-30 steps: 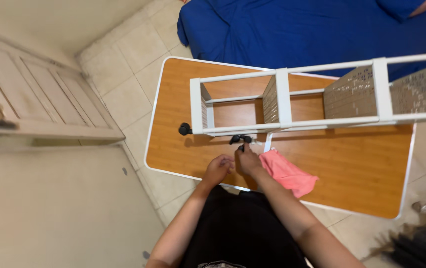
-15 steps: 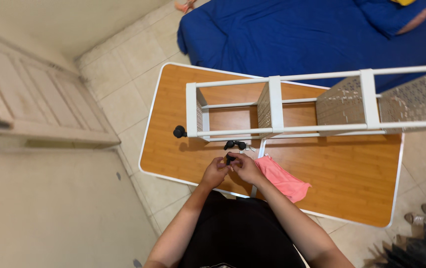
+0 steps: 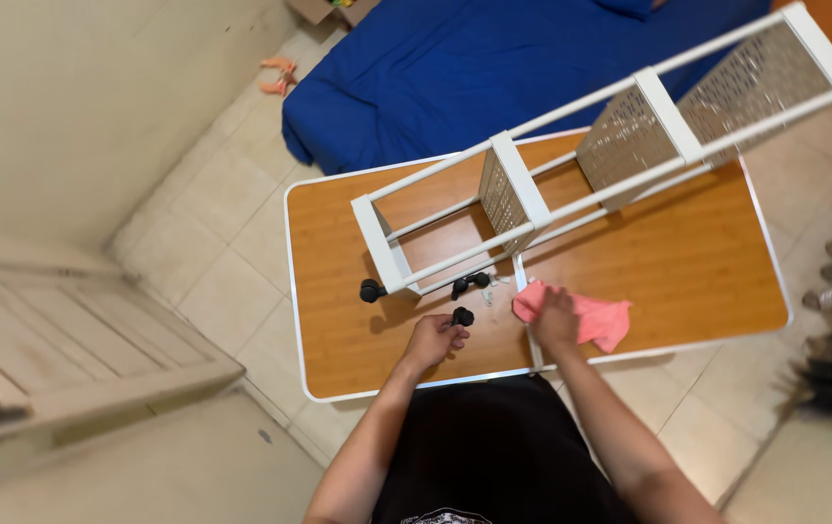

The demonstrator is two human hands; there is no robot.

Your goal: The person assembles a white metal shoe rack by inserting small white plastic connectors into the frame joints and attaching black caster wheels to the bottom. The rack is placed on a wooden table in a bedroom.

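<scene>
From the head view, the left hand (image 3: 432,340) pinches a small black caster wheel (image 3: 461,316) between its fingers, just above the tabletop (image 3: 687,262). The right hand (image 3: 554,318) rests with fingers spread flat on a pink cloth (image 3: 592,318). A white shelf frame (image 3: 532,194) lies on its side, one caster (image 3: 371,290) fitted at its near corner (more black wheels (image 3: 470,283) lie just beside). A steady, straight grip on the wheel's stem would serve well here.
</scene>
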